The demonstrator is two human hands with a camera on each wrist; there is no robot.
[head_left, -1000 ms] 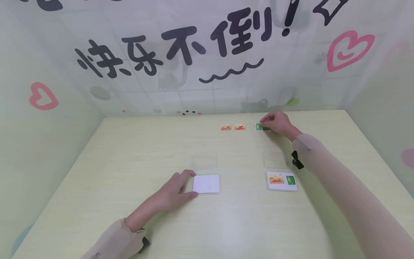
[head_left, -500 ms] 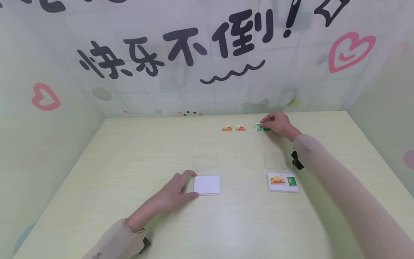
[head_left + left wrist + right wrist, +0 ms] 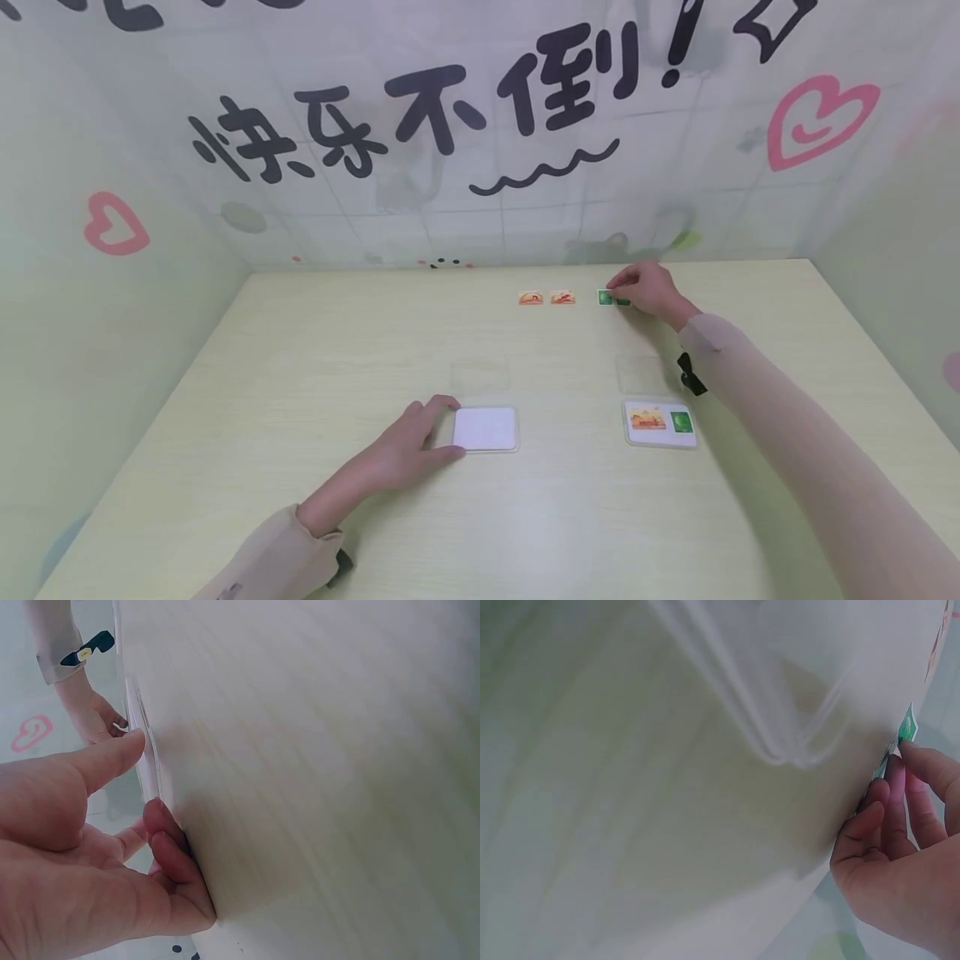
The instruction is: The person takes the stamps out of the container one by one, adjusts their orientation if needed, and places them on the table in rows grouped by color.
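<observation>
In the head view my left hand [image 3: 408, 442] holds a flat clear case with a white card [image 3: 486, 429] by its left side, thumb at the near corner and index finger at the far one. My right hand [image 3: 648, 293] is at the back of the table, pinching a small green stamp [image 3: 907, 726] between thumb and fingertip; that stamp tilts up in the right wrist view. A second green stamp [image 3: 623, 302] lies under the fingers, partly hidden. Two orange stamps [image 3: 531, 298] lie to their left. The left wrist view shows the case [image 3: 147, 750] edge-on beyond the thumb.
Another case with an orange and a green stamp on a white card [image 3: 660, 437] lies at the right. Behind each case is a faint clear cover [image 3: 480, 377]. A printed wall sheet [image 3: 337, 225] rises at the table's back edge.
The whole head view has shifted slightly to the right and down. Both hands stay in place, the left at the case and the right at the green stamps.
</observation>
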